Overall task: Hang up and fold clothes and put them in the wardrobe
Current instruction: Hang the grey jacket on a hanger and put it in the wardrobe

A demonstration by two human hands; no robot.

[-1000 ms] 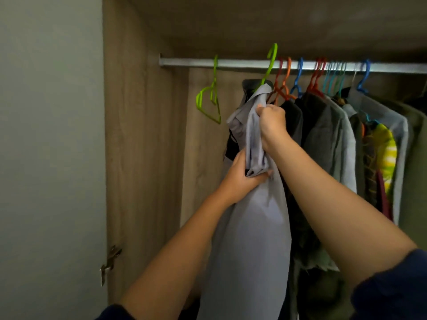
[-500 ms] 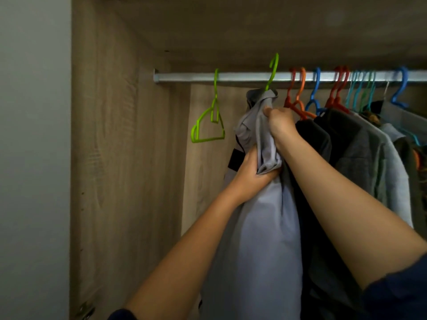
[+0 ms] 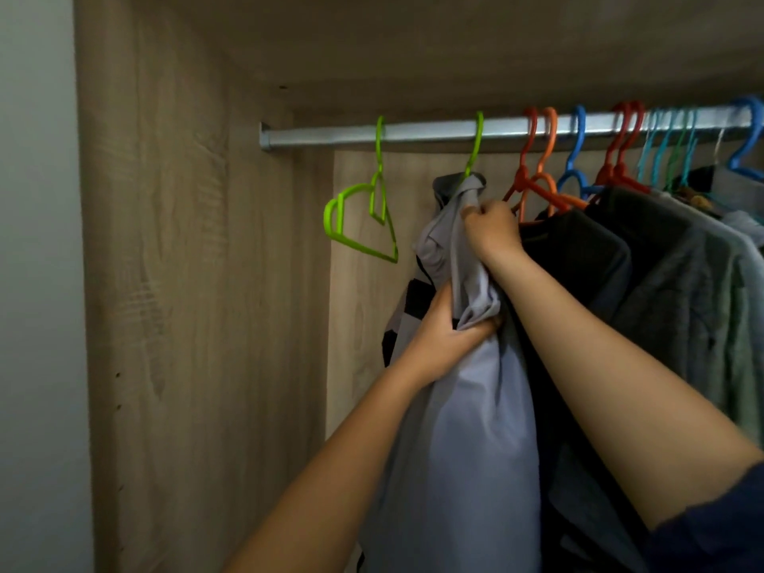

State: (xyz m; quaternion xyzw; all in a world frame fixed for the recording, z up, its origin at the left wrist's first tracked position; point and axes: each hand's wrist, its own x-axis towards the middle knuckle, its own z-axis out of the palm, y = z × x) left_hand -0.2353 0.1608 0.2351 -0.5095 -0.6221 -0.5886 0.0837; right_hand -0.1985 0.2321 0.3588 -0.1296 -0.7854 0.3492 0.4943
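Right, I'm taking the silver metal rail (image 3: 430,132) across the top of the wooden wardrobe (image 3: 165,283) as my reference. Under its left end hangs a spare lime-green plastic hanger (image 3: 364,225), bare. Next along, a second lime-green hanger hook (image 3: 477,146) sits over the rail, as far as I can tell, and the pale grey cloth garment (image 3: 467,428) drops from it. My left grip (image 3: 446,332) is well below the rail, fingers curled round a bunched fold of that garment. My right grip (image 3: 492,231) is higher, just under the hook, pinching the cloth at the neck. Further right, orange plastic hangers (image 3: 537,175) carry dark hanging clothes (image 3: 587,258) that press against the grey one.

I judge this to be the hanging step, nearly done: the garment is up but not yet released. The next move calls for checking that the hook seats fully, smoothing the bunched shoulder, then letting go one grip at a time. The garment's long axis runs straight down from the rail, neck uppermost, hem out of view below.
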